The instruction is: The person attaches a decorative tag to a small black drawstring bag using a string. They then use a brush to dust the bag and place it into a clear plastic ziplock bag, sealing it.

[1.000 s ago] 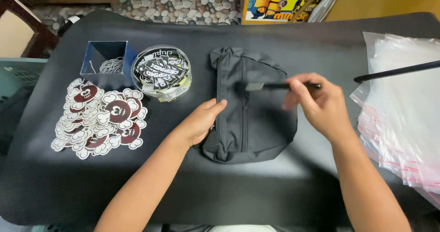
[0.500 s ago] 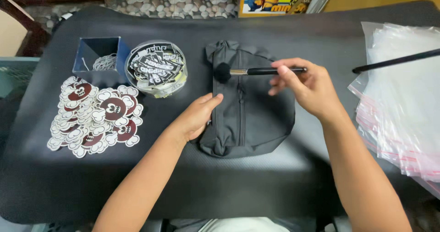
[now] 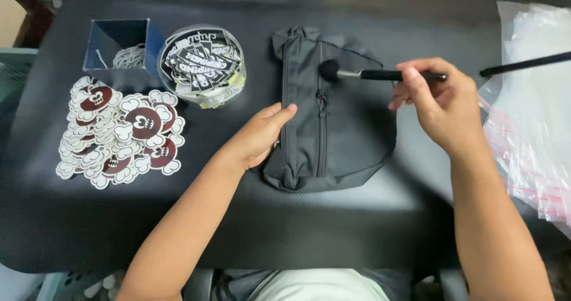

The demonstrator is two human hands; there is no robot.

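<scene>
View from above of a dark table (image 3: 333, 241) at which a person works with both hands. A black zipped pouch (image 3: 336, 122) lies flat near the middle of the table, its zip running from the far end toward the person. The left hand (image 3: 259, 137) rests open and palm down on the pouch's left edge, fingers extended and pressing the fabric, gripping nothing. The right hand (image 3: 437, 102) is closed around the black handle of a small round-headed brush (image 3: 372, 74), held roughly level and pointing to the left; the dark bristle head sits over the upper part of the pouch, just right of the zip, though whether it touches the fabric cannot be told. To the left of the pouch stands a clear round tub (image 3: 201, 66) filled with black-and-white stickers, and just beyond it a blue square box (image 3: 122, 51) holding fine chain. Nearer the left edge lies a spread heap of white-bordered, dark red die-cut stickers (image 3: 119, 134). A stack of clear plastic bags (image 3: 535, 128) covers the right edge of the table, with a thin black rod (image 3: 523, 64) lying across it.
</scene>
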